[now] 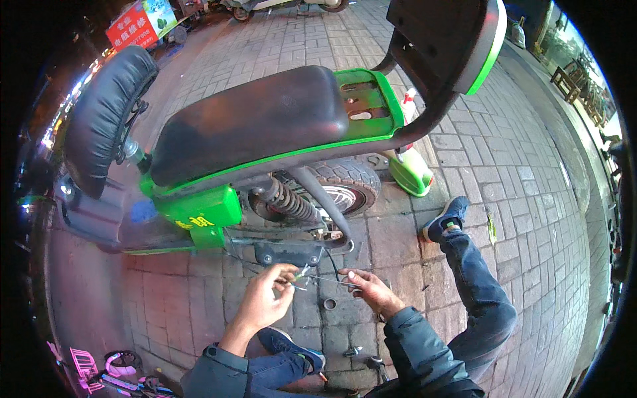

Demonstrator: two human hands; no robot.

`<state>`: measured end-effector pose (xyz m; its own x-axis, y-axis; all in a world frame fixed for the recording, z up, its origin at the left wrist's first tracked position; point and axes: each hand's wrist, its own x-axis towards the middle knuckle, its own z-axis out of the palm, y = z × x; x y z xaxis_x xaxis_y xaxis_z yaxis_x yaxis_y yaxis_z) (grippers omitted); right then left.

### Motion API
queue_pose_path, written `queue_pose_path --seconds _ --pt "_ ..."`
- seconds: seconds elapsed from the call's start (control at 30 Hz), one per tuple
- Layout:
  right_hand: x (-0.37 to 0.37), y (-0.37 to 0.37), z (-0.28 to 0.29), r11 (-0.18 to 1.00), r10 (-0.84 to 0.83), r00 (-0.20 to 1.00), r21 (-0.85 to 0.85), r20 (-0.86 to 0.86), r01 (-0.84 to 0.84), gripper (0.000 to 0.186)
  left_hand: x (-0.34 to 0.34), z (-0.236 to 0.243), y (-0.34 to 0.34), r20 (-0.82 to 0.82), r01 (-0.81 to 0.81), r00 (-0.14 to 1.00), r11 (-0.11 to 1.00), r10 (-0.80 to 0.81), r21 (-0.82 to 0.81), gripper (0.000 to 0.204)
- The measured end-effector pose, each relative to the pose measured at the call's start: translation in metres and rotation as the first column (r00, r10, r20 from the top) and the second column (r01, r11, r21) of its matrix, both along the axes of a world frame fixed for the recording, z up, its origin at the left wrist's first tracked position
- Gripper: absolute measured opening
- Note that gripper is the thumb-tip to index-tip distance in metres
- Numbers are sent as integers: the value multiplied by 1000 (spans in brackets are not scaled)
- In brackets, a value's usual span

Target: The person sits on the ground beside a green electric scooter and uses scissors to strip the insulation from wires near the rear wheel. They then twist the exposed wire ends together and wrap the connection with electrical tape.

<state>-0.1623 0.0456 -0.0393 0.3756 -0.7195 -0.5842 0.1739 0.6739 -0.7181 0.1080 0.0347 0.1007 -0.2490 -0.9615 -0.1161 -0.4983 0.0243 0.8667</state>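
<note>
The left hand (269, 298) and right hand (376, 292) are pinching a thin wire (330, 280), which is stretching lengthwise between their fingers.

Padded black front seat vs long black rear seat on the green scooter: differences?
The puffy, padded black front seat has wrinkled edges; the long, box-shaped black rear seat is smooth. The front seat sits on a silvery metal post, the rear seat on a green-edged frame. Both are black and unoccupied.
</note>
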Motion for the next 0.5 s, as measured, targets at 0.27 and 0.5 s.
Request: queue_pose_path --seconds 0.27,0.5 --pt "-14 -43 -9 911 309 910 -189 -275 -366 50 -19 -13 -24 41 -65 997 990 71 -127 16" --pt "-52 -117 14 947 -20 916 -301 -402 -111 23 -52 -28 -62 143 -118 981 986 134 -120 21"
